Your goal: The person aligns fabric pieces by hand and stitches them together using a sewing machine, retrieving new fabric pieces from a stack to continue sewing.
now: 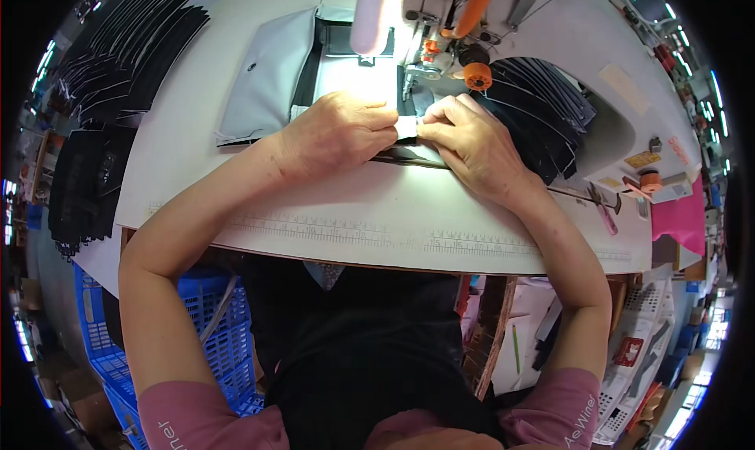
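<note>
My left hand [338, 135] is closed, its thumb and fingers pinching one end of a small white strip [406, 127]. The other end of the strip sits between the pinched thumb and forefinger of my right hand [476, 145]. Both hands rest just in front of the sewing machine's needle area [407, 80], over a black edge of the workpiece. Left of the needle lies a grey fabric panel [263, 77] with black trim and a small dark eyelet. Bright lamp light washes out the white part between panel and needle.
Stacks of black cut pieces [145, 53] stand at the left; another dark stack [539, 112] lies under the machine arm. Small scissors [605, 212] lie at the right of the white table [330, 206], which has a printed ruler. A blue crate [212, 308] stands below.
</note>
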